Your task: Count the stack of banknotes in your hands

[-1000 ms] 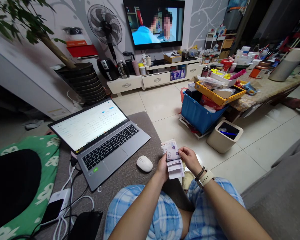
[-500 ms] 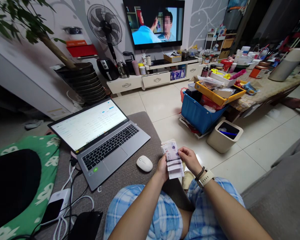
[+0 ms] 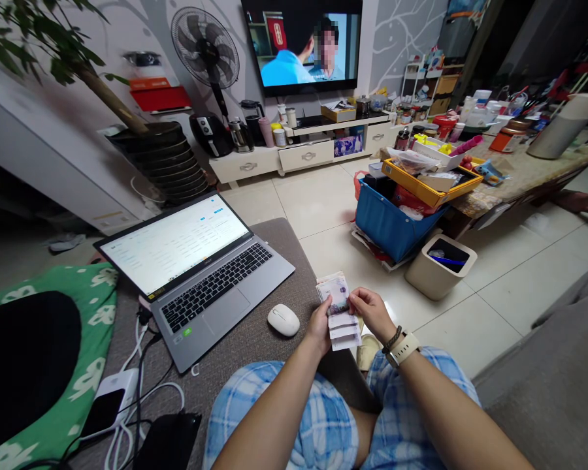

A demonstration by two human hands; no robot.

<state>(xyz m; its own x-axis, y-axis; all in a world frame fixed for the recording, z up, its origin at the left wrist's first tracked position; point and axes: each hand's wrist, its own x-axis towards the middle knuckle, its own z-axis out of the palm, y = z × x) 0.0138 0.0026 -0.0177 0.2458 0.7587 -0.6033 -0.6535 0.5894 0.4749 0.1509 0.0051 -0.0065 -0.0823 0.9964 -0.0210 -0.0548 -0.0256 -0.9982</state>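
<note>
My left hand (image 3: 320, 324) is closed round a stack of banknotes (image 3: 336, 288), its thumb lying across the face of the notes. Several notes hang folded down below the thumb, their ends staggered. At the stack's right edge, my right hand (image 3: 369, 310) pinches a note between thumb and fingertips. A pale watch (image 3: 402, 350) and a dark bracelet are on my right wrist. Left of the notes, a white computer mouse (image 3: 283, 320) rests on the grey seat (image 3: 269, 356), beside an open laptop (image 3: 208, 287) with a lit screen.
A beige waste bin (image 3: 434, 281) and a blue crate (image 3: 389, 219) heaped with trays stand on the tiled floor ahead to the right. Cables (image 3: 140, 365) and a white router-like device (image 3: 108, 401) lie at lower left. A cluttered table (image 3: 529, 170) runs along the right.
One more note at the front of the stack is folded down, and a note with a darker print now shows under my left thumb. Both hands stay in nearly the same place.
</note>
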